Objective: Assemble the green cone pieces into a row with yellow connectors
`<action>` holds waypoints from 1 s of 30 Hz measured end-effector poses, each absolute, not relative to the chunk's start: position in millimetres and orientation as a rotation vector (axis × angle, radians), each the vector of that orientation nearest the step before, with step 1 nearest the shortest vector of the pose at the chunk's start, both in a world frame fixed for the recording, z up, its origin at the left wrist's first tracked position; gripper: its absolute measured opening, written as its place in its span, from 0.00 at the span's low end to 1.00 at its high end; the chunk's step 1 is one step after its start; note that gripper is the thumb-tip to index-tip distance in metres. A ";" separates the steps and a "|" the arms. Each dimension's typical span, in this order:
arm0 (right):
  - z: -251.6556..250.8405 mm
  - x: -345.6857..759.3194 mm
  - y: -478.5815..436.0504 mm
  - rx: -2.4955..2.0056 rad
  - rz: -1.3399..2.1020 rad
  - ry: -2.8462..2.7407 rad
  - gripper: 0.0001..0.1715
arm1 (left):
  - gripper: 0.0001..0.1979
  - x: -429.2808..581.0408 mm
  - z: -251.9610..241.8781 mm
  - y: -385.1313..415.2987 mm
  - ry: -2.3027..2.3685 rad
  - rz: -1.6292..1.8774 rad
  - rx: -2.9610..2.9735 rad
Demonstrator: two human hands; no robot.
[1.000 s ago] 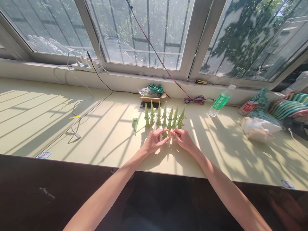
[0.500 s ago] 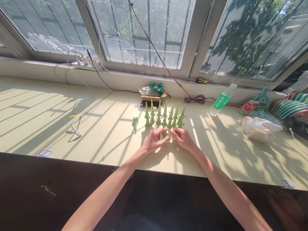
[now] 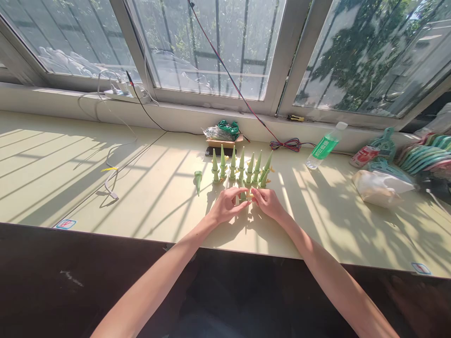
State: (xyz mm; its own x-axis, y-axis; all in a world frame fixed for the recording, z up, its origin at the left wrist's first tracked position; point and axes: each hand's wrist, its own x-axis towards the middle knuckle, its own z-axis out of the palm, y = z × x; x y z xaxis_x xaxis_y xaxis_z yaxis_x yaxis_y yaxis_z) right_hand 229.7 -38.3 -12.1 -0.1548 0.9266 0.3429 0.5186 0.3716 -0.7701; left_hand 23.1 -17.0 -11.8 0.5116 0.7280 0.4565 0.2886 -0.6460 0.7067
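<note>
Several pointed green cones (image 3: 233, 168) stand upright in a cluster on the table, with small yellow pieces (image 3: 247, 158) attached at their sides. My left hand (image 3: 224, 205) curves its thumb and fingers around a green cone (image 3: 242, 194) at the front of the cluster, partly hiding it. Just to the right, my right hand (image 3: 268, 203) is closed in a pinch by that cone, at a small yellowish piece (image 3: 251, 191) too tiny to make out clearly. Apart from the others, a single green cone (image 3: 198, 182) rests at the left with its point toward me.
Behind the cones are a dark phone (image 3: 211, 152) and a small cardboard box (image 3: 225, 143) with plastic wrapping. A green-labelled bottle (image 3: 323, 149), a red can (image 3: 364, 156) and a white bag (image 3: 382, 188) stand on the right. A white cable (image 3: 112, 180) lies left.
My right hand's fingertips have shifted slightly at the front cone, and the small yellowish piece shows a little more. My left hand stays around the cone.
</note>
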 end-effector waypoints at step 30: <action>-6.0 229.3 -42.1 -1.110 0.736 -1.845 0.20 | 0.19 20.8 -9.1 -19.5 0.887 1.034 2.149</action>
